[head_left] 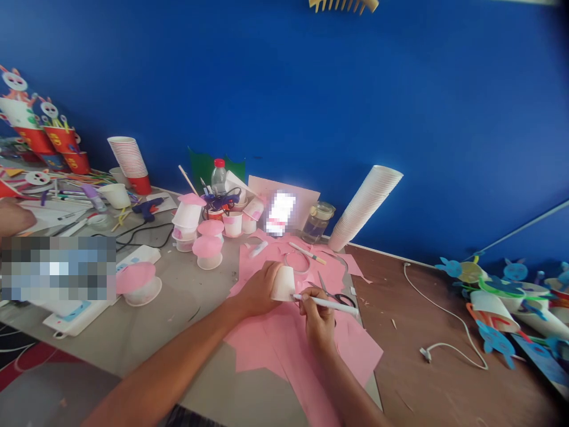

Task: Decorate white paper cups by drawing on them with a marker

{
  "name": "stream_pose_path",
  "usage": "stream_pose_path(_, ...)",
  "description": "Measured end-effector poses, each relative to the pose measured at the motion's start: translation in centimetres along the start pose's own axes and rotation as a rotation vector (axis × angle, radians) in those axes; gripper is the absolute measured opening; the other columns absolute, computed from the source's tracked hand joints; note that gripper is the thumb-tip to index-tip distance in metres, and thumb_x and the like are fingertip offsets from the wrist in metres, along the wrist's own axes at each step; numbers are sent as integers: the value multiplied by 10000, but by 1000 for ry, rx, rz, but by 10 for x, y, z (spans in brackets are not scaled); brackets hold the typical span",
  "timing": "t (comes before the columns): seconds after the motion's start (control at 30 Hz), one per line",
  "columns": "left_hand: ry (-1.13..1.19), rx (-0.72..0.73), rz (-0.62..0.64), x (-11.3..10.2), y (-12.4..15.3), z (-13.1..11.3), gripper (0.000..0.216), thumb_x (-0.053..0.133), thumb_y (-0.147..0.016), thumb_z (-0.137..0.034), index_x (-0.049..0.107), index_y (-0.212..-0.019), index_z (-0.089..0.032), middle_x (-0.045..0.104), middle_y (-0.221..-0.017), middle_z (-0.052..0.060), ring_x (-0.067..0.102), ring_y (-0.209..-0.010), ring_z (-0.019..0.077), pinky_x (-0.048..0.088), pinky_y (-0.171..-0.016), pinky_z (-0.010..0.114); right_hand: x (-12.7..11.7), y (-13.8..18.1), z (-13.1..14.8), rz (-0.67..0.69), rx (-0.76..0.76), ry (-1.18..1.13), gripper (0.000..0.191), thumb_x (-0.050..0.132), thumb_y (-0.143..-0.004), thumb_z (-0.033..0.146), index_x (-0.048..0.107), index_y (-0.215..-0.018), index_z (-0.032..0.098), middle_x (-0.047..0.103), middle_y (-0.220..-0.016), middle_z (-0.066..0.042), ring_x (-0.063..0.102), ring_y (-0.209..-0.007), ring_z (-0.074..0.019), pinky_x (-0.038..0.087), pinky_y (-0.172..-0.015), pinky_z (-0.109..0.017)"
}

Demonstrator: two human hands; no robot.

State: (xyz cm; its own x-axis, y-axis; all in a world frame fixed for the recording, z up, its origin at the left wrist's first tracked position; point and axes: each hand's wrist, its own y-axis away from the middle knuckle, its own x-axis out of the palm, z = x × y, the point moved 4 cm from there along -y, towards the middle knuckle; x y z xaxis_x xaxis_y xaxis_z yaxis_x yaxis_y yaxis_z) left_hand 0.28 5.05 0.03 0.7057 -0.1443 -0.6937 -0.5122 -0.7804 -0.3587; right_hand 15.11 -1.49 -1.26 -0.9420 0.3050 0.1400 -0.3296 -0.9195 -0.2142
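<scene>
My left hand (260, 289) is closed around a small white paper cup (285, 283), which sits upside down over the pink paper. In my right hand (316, 311) is a white marker (335, 305), its tip at the cup's lower right side. Scissors with dark handles (344, 299) lie just behind the marker. Pink paper sheets (355, 344) spread beneath both hands, with a cut ring outline and a pencil-like stick (306, 252) beyond the cup.
Cups with pink paper tops (208, 246) stand left of centre. A tall leaning stack of white cups (367, 207), a glass jar (318, 220) and a lit phone (281, 212) are at the back. A power strip (60, 323) lies left; another person's hand (15, 216) shows at far left.
</scene>
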Motion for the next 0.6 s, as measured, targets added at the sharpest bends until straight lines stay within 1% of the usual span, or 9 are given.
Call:
stream_pose_path(0.27, 6, -1, 0, -1, 1, -1, 494, 652, -774, -355, 435, -1182, -180, 543, -1158, 158, 590, -1041, 305, 537, -795, 441, 0, 0, 5, 8, -39, 103, 148, 563, -811, 318, 560, -707, 213, 461, -543, 49, 427, -531, -126, 357, -527, -260)
stream_pose_path(0.43, 13, -10, 0, -2, 1, -3, 497, 653, -769, -368, 441, -1179, -183, 544, -1157, 148, 583, -1068, 305, 541, -789, 427, -2, 0, 4, 13, -49, 119, 161, 573, -801, 300, 558, -669, 211, 440, -530, 51, 398, -519, -123, 338, -521, -264)
stream_pose_path(0.6, -2, 0, 13, -3, 1, -4, 511, 636, -761, -287, 420, -1214, -190, 538, -1171, 146, 578, -1068, 302, 539, -809, 444, -2, 0, -3, -1, -21, 56, 179, 567, -828, 343, 552, -709, 211, 415, -515, 64, 394, -497, -118, 342, -507, -259)
